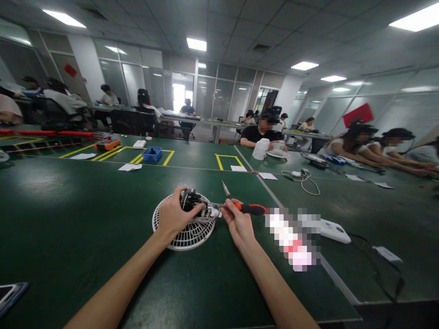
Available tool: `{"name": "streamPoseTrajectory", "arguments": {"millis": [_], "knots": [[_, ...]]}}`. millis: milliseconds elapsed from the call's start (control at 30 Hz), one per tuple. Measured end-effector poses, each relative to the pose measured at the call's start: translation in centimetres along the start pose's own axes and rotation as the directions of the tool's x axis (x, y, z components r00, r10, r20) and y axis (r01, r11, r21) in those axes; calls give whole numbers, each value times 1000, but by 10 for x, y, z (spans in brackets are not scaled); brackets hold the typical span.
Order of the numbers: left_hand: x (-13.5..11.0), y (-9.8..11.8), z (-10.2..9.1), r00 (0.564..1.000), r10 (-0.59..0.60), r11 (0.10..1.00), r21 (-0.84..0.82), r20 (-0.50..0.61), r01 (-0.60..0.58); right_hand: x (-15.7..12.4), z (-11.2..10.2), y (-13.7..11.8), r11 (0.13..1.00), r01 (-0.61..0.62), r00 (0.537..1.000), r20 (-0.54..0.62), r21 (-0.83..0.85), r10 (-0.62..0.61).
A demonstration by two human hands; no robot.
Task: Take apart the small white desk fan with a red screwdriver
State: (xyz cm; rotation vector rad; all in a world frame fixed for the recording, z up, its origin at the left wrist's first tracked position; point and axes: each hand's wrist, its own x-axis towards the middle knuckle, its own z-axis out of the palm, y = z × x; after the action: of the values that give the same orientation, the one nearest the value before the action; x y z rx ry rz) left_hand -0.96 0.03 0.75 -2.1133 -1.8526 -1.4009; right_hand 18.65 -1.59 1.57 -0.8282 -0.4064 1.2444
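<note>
Head view, middle of the frame: what do the fingers have?

"The left hand [171, 214] curls round a black mechanism [190, 198], thumb and fingers parted by its width. The right hand [240, 224] pinches an orange-and-black screwdriver [253, 209] just ahead of its handle, thumb against fingertips."

And the tip?

"It points leftward, to the white fittings [212, 212] beside the mechanism. Whether it sits in a screw is too small to tell."

What lies beneath?

"A white round grille [185, 242], flat on the green table [85, 237], just left of centre."

How far along is the work, then?

"Partway, it seems. The mechanism is over the grille, but its parts are bare, with no cover on; the fastening looks unfinished."

Farther out?

"A thin screwdriver [225, 188] lies above the right hand; a blue bin [152, 154] sits higher, left of centre."
</note>
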Motion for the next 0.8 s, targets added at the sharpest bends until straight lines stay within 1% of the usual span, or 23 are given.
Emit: {"name": "streamPoseTrajectory", "arguments": {"millis": [100,200,467,600,800], "knots": [[0,0,0,1000,-2,1000,9,2,2,-1,-2,-2,997,-7,1000,26,-77,9],[0,1,1,1000,-9,1000,21,4,9,-1,-3,-4,991,-27,999,25,-131,30],[0,0,2,1000,8,1000,15,-5,-8,5,-3,3,999,0,999,-49,-43,-2],[0,0,2,1000,3,1000,9,1,-3,10,-4,5,999,-17,999,-49,27,18],[0,0,0,1000,8,1000,8,-1,-8,6,-4,1,999,-44,999,-17,-17,44]]}}
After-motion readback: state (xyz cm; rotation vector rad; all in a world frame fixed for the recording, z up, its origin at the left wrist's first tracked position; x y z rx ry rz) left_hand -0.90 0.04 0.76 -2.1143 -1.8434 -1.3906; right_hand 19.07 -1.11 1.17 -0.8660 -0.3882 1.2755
